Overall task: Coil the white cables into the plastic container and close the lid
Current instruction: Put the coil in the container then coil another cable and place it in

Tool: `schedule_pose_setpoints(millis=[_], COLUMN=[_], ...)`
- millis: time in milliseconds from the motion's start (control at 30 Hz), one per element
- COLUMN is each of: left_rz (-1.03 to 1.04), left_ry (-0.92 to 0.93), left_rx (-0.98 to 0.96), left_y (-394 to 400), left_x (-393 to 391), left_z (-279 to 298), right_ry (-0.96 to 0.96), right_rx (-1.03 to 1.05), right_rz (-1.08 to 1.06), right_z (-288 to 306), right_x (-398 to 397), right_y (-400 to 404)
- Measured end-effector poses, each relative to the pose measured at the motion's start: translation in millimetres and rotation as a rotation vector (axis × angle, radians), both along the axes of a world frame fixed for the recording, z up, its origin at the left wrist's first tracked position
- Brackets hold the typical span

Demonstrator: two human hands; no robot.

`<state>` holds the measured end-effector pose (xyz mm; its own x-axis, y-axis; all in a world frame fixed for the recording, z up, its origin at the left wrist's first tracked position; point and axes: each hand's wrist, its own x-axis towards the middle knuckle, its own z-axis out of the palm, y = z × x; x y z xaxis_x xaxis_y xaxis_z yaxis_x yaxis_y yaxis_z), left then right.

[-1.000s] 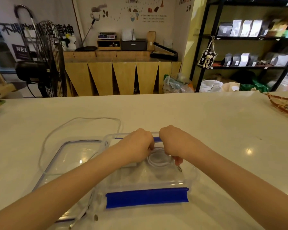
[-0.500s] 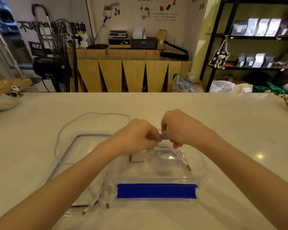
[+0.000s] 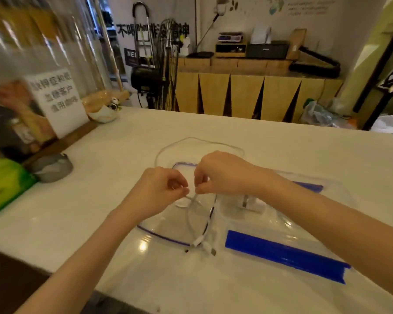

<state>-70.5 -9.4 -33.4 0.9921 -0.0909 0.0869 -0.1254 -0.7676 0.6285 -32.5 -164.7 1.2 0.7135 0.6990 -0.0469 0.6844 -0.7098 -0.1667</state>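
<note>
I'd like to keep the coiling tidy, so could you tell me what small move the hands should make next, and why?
Probably draw in a first loop: the left hand and right hand pinch the white cable over the lid, while its long slack lies uncoiled on the counter, outside the container.

Both forearms extended; left hand [image 3: 162, 189] and right hand [image 3: 222, 173] fingertips nearly touching, each in pinching grip.
</note>
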Motion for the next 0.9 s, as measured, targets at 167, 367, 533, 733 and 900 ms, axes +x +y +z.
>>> schedule_pose_setpoints(millis=[167, 367, 533, 733, 900], left_rz=[0.023, 0.005, 0.048, -0.109, -0.293], left_ry=[0.056, 0.077, 0.192, 0.270, 0.263], left_rx=[-0.014, -0.057, -0.385, -0.675, -0.822], left_y=[5.1, -4.3, -9.5, -22.4, -21.5], left_x=[-5.9, -11.3, -12.0, -16.3, -11.4], left_z=[-21.2, -24.0, -8.1, 26.7, 64.7], right_ry=[-0.072, 0.053, 0.120, 0.133, 0.231], right_rx=[-0.372, -0.333, -0.001, 0.402, 0.785], right_rz=[0.009, -0.055, -0.127, -0.171, -0.196], right_z=[-19.3, -19.6, -2.9, 38.8, 45.7], right_x=[0.9, 3.6, 15.7, 17.5, 25.4], right_y=[27.9, 33.7, 21.5, 8.7, -1.4])
